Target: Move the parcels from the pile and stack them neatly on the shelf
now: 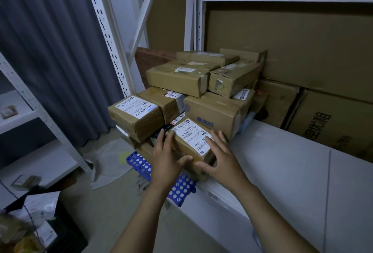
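From the head camera: both hands are on one small brown parcel with a white shipping label on top. It sits at the front of a heap of parcels at the left end of the white shelf, resting on another box below it rather than on the bare board.

The left hand lies against the parcel's left side, fingers nearly straight along the edge and the thumb laid across the near face. The right hand mirrors it on the right side, fingers spread and flat, thumb on the near corner. Neither hand is clenched round the parcel — they press it between them with flat fingers.

Just left of this parcel is a labelled box that juts past the shelf's end. Right behind it stands a bigger box with blue print. Two more boxes lie on top of the heap, side by side.

Large cartons fill the back of the shelf. A blue perforated basket sticks out below the heap, under the left forearm. A grey curtain hangs on the left behind a slotted white upright. At the bottom left corner lie blurred parcels in bags — the details cannot be made out.
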